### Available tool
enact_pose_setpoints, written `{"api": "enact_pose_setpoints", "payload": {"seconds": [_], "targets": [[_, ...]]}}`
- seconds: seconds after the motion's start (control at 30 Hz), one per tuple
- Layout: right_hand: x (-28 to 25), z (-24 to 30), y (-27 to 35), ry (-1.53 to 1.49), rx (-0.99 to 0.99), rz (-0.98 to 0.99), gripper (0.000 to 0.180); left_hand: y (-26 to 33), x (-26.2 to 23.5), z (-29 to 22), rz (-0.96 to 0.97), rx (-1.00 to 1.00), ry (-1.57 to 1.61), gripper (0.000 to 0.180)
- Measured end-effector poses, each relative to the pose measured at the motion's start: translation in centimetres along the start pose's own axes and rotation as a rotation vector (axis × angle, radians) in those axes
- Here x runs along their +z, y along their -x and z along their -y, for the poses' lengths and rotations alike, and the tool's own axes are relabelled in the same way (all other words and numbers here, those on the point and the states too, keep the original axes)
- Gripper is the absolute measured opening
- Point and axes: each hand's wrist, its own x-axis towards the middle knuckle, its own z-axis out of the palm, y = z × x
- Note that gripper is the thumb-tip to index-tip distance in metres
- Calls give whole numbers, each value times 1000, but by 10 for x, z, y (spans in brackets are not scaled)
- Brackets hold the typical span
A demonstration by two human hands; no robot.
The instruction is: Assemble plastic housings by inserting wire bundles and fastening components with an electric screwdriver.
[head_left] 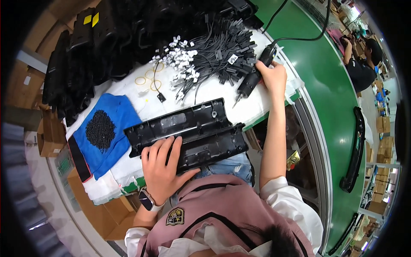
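Two long black plastic housings lie side by side in front of me, a farther housing point(184, 120) and a nearer housing point(212, 149) that reaches over the table's edge toward my lap. My left hand point(162, 171) rests on them, fingers stretched out over the near one. At the right, my right hand point(274, 77) is wrapped round a black electric screwdriver point(249, 83), its bit pointing down toward the white table cover. A cord runs from its top. On a blue cloth point(117, 111) at the left sits a pile of small black screws point(100, 130).
Behind the screwdriver spreads a heap of black cables point(218, 51) with white connectors point(182, 53). Rubber bands point(150, 79) and one loose cable lie on the cover. Black housings point(85, 47) are stacked at the back left. A green conveyor point(338, 137) carries a long black part point(354, 150).
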Motion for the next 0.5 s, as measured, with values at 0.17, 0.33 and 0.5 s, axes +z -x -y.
{"api": "enact_pose_setpoints", "payload": {"seconds": [0.17,0.33,0.5], "targets": [[-8,-26,-9,-972,208,61,38,-1,2,-6,7,-33,-12,75],[-72,-39,-22,-1296,40,206,43,-17,15,-15,-7,-65,-7,75],[-95,4,4,-951,-172,336,40,-43,33,-23,-21,-116,-32,79]]}}
